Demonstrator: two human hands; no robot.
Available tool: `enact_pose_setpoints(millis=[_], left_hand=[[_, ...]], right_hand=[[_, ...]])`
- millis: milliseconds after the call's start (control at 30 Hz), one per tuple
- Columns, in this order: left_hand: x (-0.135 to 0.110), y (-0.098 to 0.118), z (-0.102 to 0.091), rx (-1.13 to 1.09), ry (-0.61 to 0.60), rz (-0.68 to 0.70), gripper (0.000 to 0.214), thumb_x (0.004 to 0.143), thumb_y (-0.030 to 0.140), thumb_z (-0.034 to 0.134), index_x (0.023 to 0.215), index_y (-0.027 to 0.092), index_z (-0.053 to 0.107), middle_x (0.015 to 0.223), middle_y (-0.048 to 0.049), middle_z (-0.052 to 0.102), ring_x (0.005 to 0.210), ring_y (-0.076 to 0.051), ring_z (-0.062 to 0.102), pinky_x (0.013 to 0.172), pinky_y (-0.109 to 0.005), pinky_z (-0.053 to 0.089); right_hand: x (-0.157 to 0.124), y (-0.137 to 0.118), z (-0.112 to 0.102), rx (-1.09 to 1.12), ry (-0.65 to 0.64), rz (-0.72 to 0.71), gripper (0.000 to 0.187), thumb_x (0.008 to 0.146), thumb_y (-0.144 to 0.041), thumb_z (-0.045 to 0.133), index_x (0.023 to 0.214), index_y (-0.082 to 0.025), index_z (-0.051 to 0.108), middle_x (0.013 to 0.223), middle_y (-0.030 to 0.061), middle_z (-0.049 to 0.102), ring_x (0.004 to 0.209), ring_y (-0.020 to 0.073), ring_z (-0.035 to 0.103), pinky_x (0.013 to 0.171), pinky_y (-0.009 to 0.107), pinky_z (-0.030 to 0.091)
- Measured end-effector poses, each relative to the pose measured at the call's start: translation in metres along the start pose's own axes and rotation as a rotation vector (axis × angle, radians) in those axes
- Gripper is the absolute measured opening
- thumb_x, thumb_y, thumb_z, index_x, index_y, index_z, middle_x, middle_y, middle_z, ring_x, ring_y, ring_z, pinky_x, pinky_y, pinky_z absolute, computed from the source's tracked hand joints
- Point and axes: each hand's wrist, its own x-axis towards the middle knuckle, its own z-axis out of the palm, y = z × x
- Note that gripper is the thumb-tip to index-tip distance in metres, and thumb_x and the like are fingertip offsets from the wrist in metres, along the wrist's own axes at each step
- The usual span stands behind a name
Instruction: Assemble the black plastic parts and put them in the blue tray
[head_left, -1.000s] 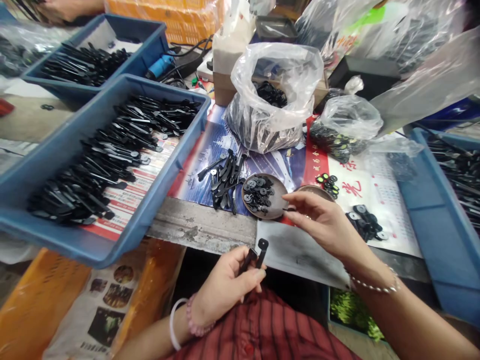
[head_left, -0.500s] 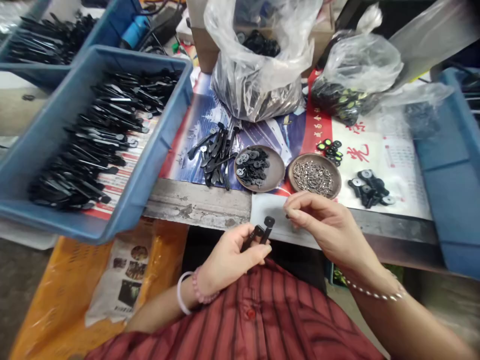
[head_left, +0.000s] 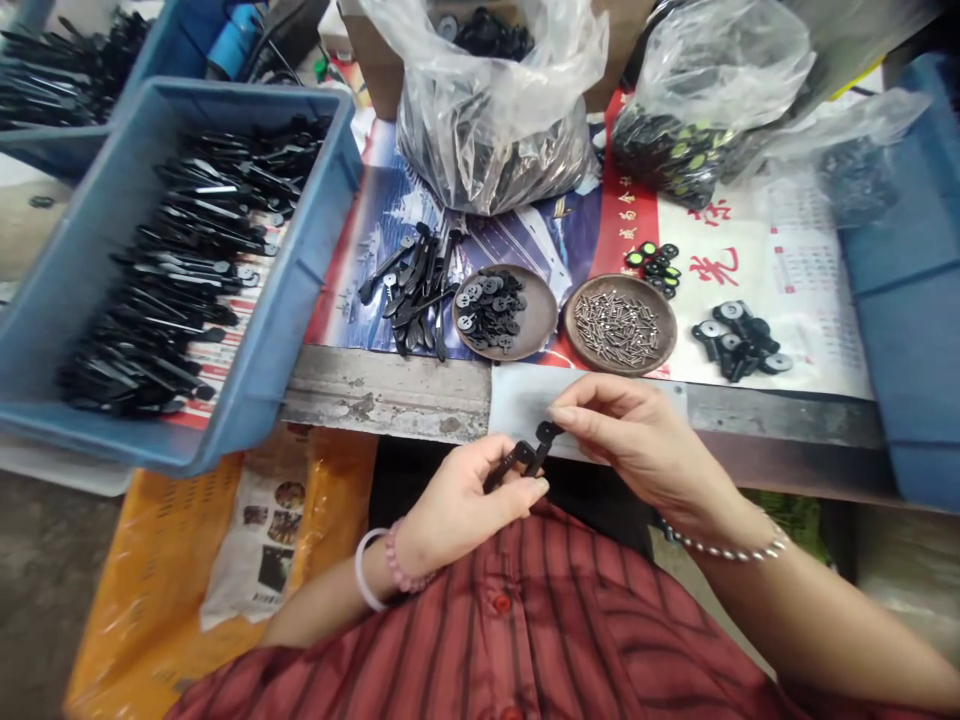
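My left hand (head_left: 480,500) is closed around a narrow black plastic piece (head_left: 517,457) with a squarish end and a second black part beside it. Thumb and forefinger of my right hand (head_left: 630,430) pinch close to the rounded end (head_left: 547,432) of that second part; anything small between the fingertips is hidden. Just beyond the hands lie a brown dish of small metal pins (head_left: 621,330) and another dish holding black round discs (head_left: 491,310). A loose pile of long black plastic pieces (head_left: 418,290) is left of the dishes.
A blue bin (head_left: 251,395) with many black pieces stands at the left, another blue bin (head_left: 907,300) at the right. Behind the dishes sits an open plastic bag (head_left: 491,150). Small black wheel parts (head_left: 739,342) and green-centred ones (head_left: 654,268) lie on the printed sheet.
My right hand has moved left and in, so its fingertips now meet the black part in my left hand. The camera view has shifted slightly.
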Motion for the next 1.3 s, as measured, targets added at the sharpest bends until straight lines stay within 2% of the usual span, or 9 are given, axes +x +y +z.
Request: enact_pose_setpoints(millis=[200,433,567,733,800,900,1067,1300], left_hand=[[0.002,0.001,0.003,0.01,-0.006,-0.011,0.023,0.087,0.036,0.067,0.084,0.018,0.053,0.07,0.0043,0.05,0.061,-0.01,0.048,0.059,-0.024,0.036],[-0.001,0.005,0.002,0.035,-0.023,-0.037,0.023,0.086,0.035,0.067,0.083,0.018,0.053,0.066,0.0053,0.048,0.056,-0.009,0.045,0.054,-0.023,0.033],[-0.003,0.006,0.001,0.026,-0.043,-0.005,0.025,0.087,0.036,0.068,0.083,0.018,0.053,0.067,0.0052,0.049,0.057,-0.008,0.044,0.054,-0.021,0.035],[-0.004,0.005,0.002,-0.093,-0.034,0.069,0.03,0.099,0.048,0.051,0.105,0.019,0.053,0.071,0.0032,0.06,0.053,-0.008,0.048,0.051,-0.019,0.039],[-0.005,0.005,0.003,-0.089,-0.006,0.074,0.03,0.1,0.049,0.047,0.106,0.02,0.051,0.07,0.0027,0.062,0.052,-0.008,0.052,0.051,-0.019,0.04],[-0.007,0.006,0.004,-0.098,0.024,0.053,0.031,0.098,0.049,0.053,0.099,0.019,0.054,0.074,-0.0007,0.068,0.06,-0.01,0.061,0.056,-0.019,0.046],[-0.008,0.007,0.007,-0.267,0.04,-0.092,0.037,0.085,0.05,0.071,0.095,0.017,0.058,0.082,-0.0059,0.075,0.069,-0.016,0.071,0.068,-0.027,0.056],[-0.004,0.01,0.006,-0.216,0.064,-0.1,0.028,0.085,0.039,0.073,0.093,0.015,0.06,0.084,-0.007,0.075,0.067,-0.014,0.072,0.065,-0.024,0.055]], right_hand=[[-0.001,0.003,0.001,0.006,-0.069,0.002,0.029,0.082,-0.038,0.08,0.074,-0.015,0.065,0.057,-0.0042,0.055,0.045,0.0046,0.041,0.041,0.016,0.028],[-0.003,0.001,0.002,-0.137,-0.109,-0.016,0.032,0.087,-0.043,0.073,0.079,-0.014,0.062,0.062,-0.0021,0.06,0.045,0.005,0.047,0.041,0.015,0.035],[-0.006,0.001,0.004,-0.17,-0.147,-0.009,0.03,0.09,-0.041,0.07,0.078,-0.015,0.06,0.062,-0.0026,0.059,0.045,0.0051,0.048,0.042,0.015,0.038],[-0.011,0.002,0.008,-0.179,-0.162,-0.018,0.031,0.089,-0.04,0.072,0.077,-0.014,0.06,0.063,-0.0034,0.057,0.046,0.0044,0.049,0.043,0.014,0.039],[-0.012,0.003,0.009,-0.172,-0.159,-0.027,0.031,0.088,-0.04,0.073,0.076,-0.014,0.061,0.063,-0.0034,0.057,0.046,0.0042,0.05,0.043,0.014,0.039],[-0.013,0.005,0.009,-0.166,-0.134,-0.034,0.032,0.089,-0.041,0.072,0.076,-0.014,0.061,0.063,-0.0027,0.058,0.045,0.0043,0.05,0.043,0.014,0.039],[-0.018,0.006,0.013,-0.151,-0.055,-0.028,0.032,0.087,-0.042,0.074,0.075,-0.015,0.062,0.058,-0.0027,0.058,0.044,0.0062,0.05,0.044,0.016,0.041],[-0.025,0.01,0.019,-0.198,-0.005,-0.073,0.033,0.09,-0.047,0.07,0.077,-0.016,0.064,0.057,-0.0007,0.061,0.05,0.0109,0.057,0.05,0.02,0.046]])
